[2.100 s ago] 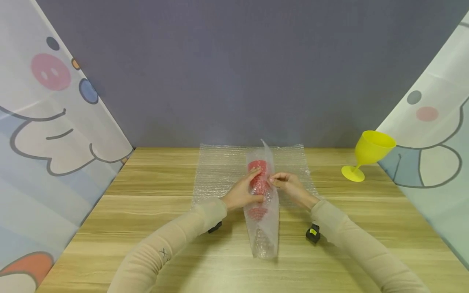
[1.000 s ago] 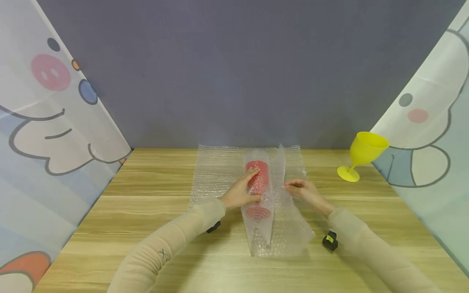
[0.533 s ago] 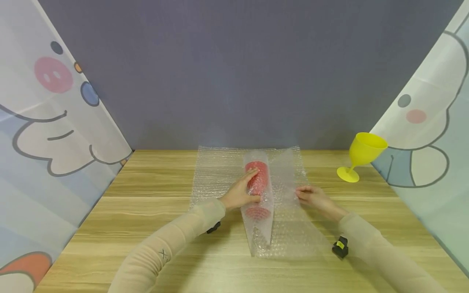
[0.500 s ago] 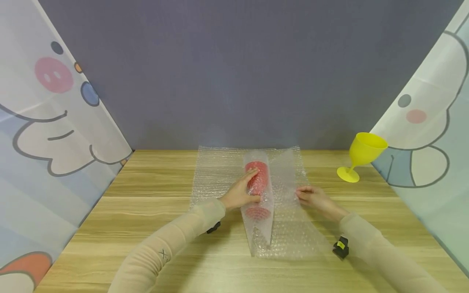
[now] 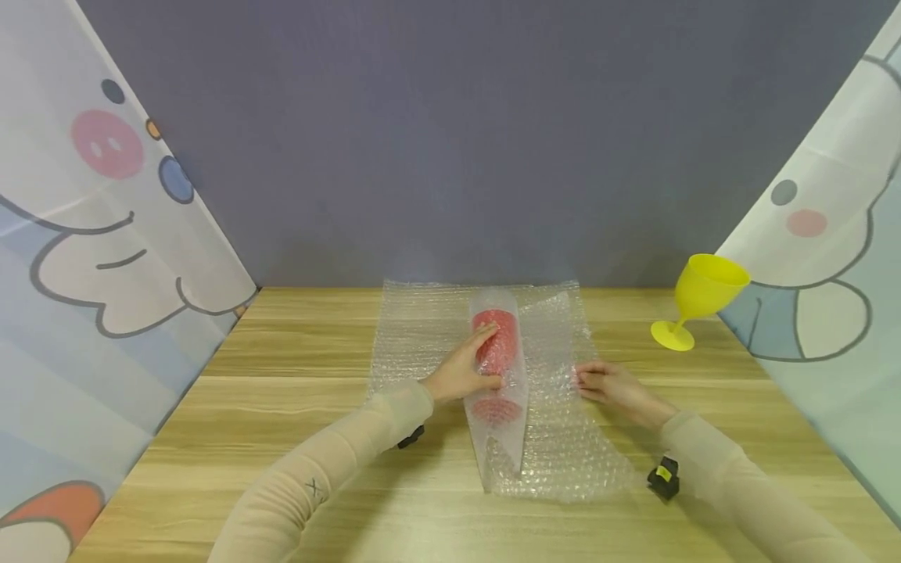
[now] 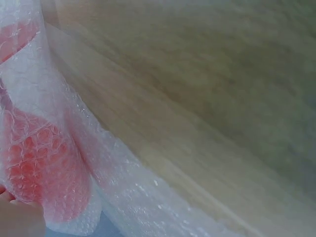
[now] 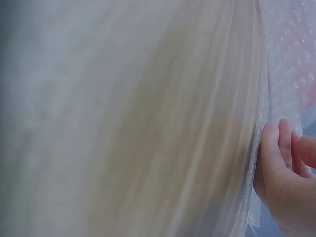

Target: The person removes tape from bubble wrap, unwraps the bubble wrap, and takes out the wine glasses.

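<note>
A yellow cup (image 5: 709,288) stands on the wooden table (image 5: 281,356), with a grey wall (image 5: 450,141) behind and cartoon sheets (image 5: 63,203) on both sides

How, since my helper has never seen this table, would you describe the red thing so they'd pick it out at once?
On the wooden table, find the bubble wrap spread at the middle of the far edge. The red thing lies inside its rolled part, under the left hand. Wrapped and red, it differs from the bare yellow goblet on the right.
</note>
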A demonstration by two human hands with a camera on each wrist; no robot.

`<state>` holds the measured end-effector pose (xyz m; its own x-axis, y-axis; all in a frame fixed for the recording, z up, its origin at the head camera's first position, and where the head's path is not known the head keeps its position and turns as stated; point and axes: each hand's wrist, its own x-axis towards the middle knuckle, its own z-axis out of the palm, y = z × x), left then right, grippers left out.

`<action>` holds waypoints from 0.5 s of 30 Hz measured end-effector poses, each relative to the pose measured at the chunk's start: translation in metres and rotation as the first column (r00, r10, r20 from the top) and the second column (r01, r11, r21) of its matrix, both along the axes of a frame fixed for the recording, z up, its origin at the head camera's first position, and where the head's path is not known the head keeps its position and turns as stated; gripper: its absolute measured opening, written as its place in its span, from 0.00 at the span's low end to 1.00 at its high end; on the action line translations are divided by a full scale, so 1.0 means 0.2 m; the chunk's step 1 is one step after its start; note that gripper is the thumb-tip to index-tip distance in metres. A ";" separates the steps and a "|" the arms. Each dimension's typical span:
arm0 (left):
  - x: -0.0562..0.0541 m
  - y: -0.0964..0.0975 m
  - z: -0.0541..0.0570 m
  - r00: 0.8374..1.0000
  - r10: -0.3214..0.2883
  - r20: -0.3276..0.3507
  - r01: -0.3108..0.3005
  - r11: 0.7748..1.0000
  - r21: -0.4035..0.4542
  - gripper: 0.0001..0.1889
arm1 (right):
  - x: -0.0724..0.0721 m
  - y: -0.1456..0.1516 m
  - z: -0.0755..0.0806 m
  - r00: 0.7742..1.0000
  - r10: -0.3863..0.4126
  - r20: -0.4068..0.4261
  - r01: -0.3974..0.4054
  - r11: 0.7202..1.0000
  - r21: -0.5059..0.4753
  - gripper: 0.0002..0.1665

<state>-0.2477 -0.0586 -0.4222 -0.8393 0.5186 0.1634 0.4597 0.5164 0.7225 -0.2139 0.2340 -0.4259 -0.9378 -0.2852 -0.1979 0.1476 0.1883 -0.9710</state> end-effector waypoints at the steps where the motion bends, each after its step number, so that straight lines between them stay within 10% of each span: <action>1: 0.00 0.00 0.00 1.000 -0.001 0.002 0.001 1.000 -0.002 0.50 | 0.00 0.00 0.00 1.000 0.001 0.003 -0.001 1.000 -0.005 0.20; 15: 0.00 0.01 0.02 1.000 -0.004 0.019 0.004 1.000 0.005 0.50 | 0.04 0.07 0.07 1.000 0.003 0.023 -0.003 0.999 -0.032 0.20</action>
<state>-0.2470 -0.0563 -0.4187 -0.8402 0.5212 0.1496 0.4478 0.5114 0.7335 -0.2064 0.2489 -0.4124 -0.9323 -0.2946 -0.2099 0.1693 0.1575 -0.9729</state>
